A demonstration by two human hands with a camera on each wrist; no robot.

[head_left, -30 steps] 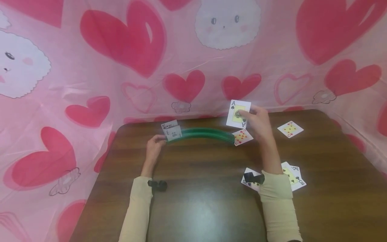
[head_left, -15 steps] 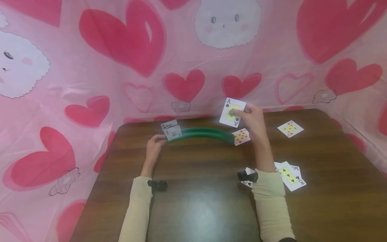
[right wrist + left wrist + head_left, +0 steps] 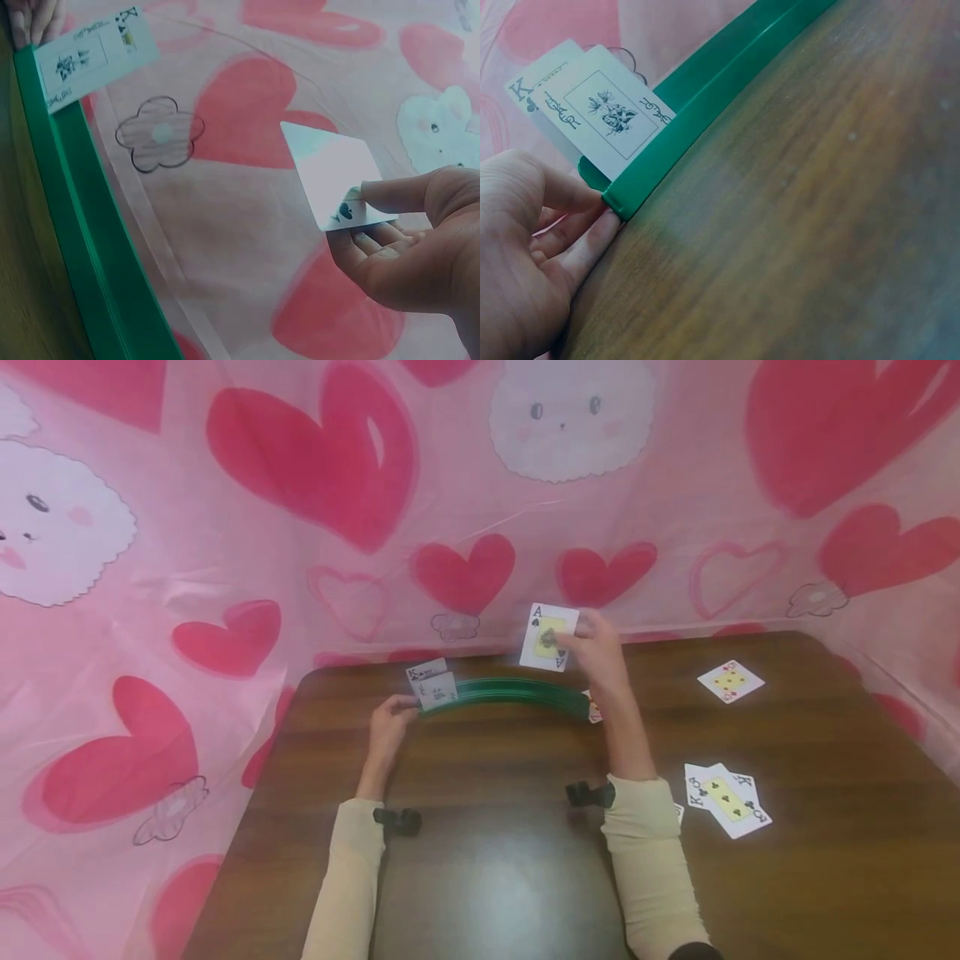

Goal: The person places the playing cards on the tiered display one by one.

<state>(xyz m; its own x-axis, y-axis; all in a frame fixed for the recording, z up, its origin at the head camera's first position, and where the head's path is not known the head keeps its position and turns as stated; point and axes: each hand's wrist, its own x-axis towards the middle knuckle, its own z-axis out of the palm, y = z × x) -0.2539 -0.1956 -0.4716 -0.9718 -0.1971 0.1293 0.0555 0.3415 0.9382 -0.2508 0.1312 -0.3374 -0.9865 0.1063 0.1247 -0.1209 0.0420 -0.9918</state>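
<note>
My left hand (image 3: 392, 727) pinches the left end of a curved green card holder (image 3: 705, 97) on the table. A joker card (image 3: 607, 109) stands in the holder's slot beside that hand, leaning a little, with a king of clubs (image 3: 525, 94) behind it. Raised above the holder's right half, my right hand (image 3: 600, 653) grips an ace of spades (image 3: 536, 647) between thumb and fingers, face toward the head camera. Glare whitens much of that ace in the right wrist view. Below the right wrist, a red-pipped card (image 3: 595, 710) at the holder's right end is mostly hidden.
On the right of the brown wooden table (image 3: 480, 827) lie a three of clubs (image 3: 727, 797) overlapping a king (image 3: 697, 781), and a card with red diamonds (image 3: 731, 681) farther back. Another card (image 3: 679, 813) peeks out beside the right sleeve. A pink heart-print cloth (image 3: 480, 485) hangs behind.
My right hand has carried the ace of spades leftward over the holder, its forearm now covering most of the red-pipped card and another card nearer the front. The left hand keeps its place.
</note>
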